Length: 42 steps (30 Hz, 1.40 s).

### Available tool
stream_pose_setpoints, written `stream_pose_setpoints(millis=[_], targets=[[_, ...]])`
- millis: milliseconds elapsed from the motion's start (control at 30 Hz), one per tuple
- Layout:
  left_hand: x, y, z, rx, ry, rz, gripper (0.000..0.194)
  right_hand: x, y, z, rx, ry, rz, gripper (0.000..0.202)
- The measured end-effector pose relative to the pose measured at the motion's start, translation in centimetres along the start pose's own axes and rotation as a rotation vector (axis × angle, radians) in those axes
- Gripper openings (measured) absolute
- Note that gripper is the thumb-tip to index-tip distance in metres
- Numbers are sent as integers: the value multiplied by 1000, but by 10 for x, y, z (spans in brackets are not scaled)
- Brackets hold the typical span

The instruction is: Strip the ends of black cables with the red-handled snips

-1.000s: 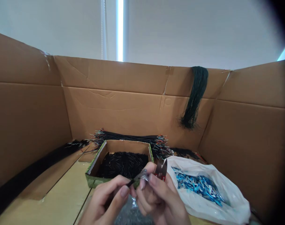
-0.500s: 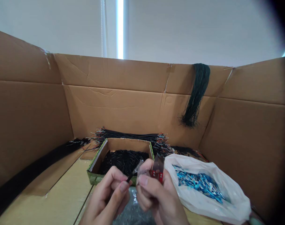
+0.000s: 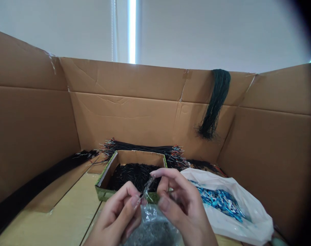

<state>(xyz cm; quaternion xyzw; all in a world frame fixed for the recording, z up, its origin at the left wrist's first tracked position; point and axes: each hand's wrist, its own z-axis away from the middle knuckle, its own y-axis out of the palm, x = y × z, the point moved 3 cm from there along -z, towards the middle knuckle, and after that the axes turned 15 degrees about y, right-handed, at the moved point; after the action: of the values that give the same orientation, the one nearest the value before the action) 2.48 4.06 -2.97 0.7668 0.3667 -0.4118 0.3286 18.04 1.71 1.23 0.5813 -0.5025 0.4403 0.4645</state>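
My left hand (image 3: 119, 212) is closed in a pinch on a short dark cable end (image 3: 141, 195), mostly hidden by the thumb and finger. A crumpled strip of clear plastic film (image 3: 147, 186) and some fine pale strands rise from it. My right hand (image 3: 181, 201) is close by on the right, its index fingertip touching the top of the film. Its thumb stands apart from the index finger, and the other fingers curl inward. Whatever the palm may hold is hidden; the red-handled snips do not show now.
Behind my hands a green-edged box (image 3: 101, 194) holds many short black pieces (image 3: 129, 174). A white plastic bag (image 3: 257, 212) with blue and silver bits lies right. Clear plastic (image 3: 155, 229) lies below my hands. Black cable bundles (image 3: 142, 147) lie behind; dark green strands (image 3: 218, 99) hang over the cardboard wall (image 3: 135, 109).
My right hand has spread its thumb and index finger and raised the index to the film's top. The red-handled snips seen in it before are out of sight. My left hand keeps its pinch.
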Motion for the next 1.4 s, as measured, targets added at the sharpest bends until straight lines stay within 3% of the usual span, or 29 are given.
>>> stream_pose_setpoints(millis=[200, 367, 500, 833, 967, 1133, 1400], targets=[[1, 8, 4, 99, -56, 71, 41, -2, 4, -4, 152, 31, -170, 17], [3, 7, 4, 168, -126, 217, 42, -5, 9, -6, 372, 141, -412, 20], [3, 5, 7, 185, -146, 242, 40, -12, 12, -8, 382, 180, -496, 20], [-1, 9, 7, 144, -205, 378, 31, -7, 9, -8, 447, 185, -374, 28], [1, 5, 11, 128, -246, 353, 31, -13, 5, -10, 425, 152, -381, 19], [1, 7, 8, 181, -247, 334, 38, -23, 8, -12, 509, 131, -538, 12], [0, 3, 11, 278, -160, 199, 37, -18, 21, -10, 554, 172, -670, 11]])
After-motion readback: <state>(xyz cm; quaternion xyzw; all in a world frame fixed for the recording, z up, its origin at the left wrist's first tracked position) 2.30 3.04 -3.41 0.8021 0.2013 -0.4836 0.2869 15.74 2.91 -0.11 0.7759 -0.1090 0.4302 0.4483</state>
